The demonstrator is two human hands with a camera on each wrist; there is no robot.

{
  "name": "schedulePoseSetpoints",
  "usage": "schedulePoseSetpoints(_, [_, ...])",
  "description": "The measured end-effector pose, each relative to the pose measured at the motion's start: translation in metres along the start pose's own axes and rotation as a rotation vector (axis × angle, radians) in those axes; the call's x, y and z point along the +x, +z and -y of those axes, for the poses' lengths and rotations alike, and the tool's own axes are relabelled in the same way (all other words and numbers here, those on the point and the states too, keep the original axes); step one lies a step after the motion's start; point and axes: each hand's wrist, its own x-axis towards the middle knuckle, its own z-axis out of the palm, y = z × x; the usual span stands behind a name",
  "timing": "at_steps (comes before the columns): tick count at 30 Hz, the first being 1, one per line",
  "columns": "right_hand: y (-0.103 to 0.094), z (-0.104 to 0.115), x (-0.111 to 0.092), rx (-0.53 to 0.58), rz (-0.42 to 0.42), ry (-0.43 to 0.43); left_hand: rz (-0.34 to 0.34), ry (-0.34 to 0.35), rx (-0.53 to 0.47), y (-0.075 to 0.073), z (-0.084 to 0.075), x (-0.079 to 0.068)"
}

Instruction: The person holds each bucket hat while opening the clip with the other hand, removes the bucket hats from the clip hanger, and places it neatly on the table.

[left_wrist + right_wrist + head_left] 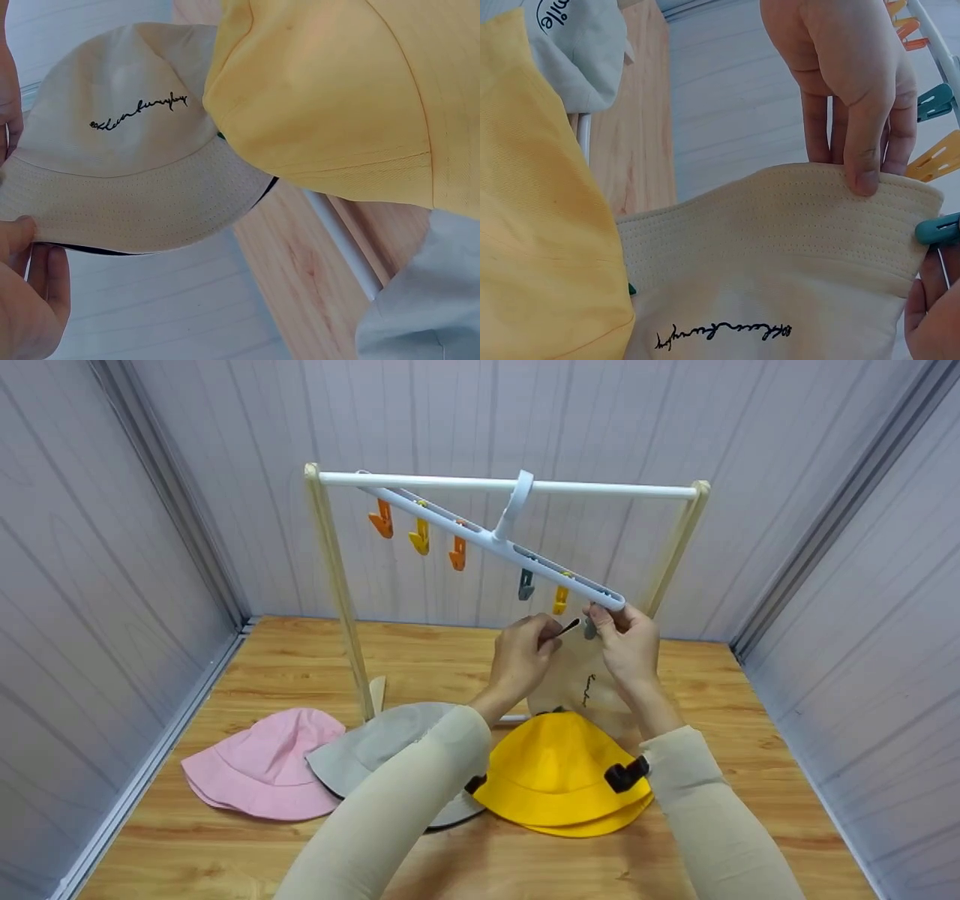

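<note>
A cream bucket hat (120,142) with black embroidered script hangs below the low end of a white clip hanger (491,538). My left hand (525,654) pinches its stitched brim (780,206), thumb on one face and fingers on the other. At the brim's corner sits a dark teal clip (939,229), the last one on the hanger. My right hand (631,649) holds that clip between thumb and fingers, just under the hanger's end; part of this grip is hidden. A yellow bucket hat (566,769) stands in front of the cream one.
The hanger hooks over the white rod (420,481) of a wooden-post rack and tilts down to the right. Orange, yellow and dark clips (526,583) dangle along it. A pink hat (266,769) and a grey hat (382,742) lie on the wooden table (225,855).
</note>
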Motion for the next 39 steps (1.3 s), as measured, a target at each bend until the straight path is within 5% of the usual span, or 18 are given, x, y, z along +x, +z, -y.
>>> schedulePoseSetpoints(15, [-0.009,-0.006,0.001,-0.041,0.003,0.002,-0.034,0.009,0.034,-0.001,0.007,-0.001])
schedulePoseSetpoints(39, [-0.009,-0.008,0.003,0.001,0.002,-0.032,-0.027,-0.019,-0.046,-0.009,0.026,-0.003])
